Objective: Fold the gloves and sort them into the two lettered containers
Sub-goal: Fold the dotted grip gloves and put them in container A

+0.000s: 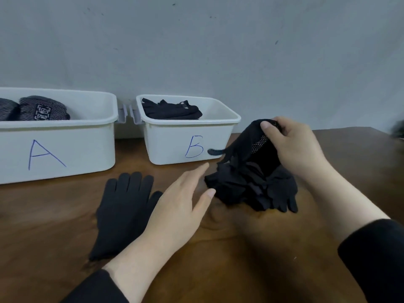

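A black glove (122, 211) lies flat on the brown table (251, 254), fingers pointing toward the bins. My left hand (181, 206) hovers over its thumb side with fingers straight, reaching toward a pile of black gloves (253, 189). My right hand (293, 145) pinches the cuff of a black glove with dotted grip (251, 145) and lifts it above the pile. White container A (65, 147) at the left holds grey patterned gloves (43, 109). White container B (175, 138) holds folded black gloves (172, 110).
A grey wall rises right behind the two bins. The table's far edge runs to the right of container B. A dark blurred object (399, 130) shows at the right border.
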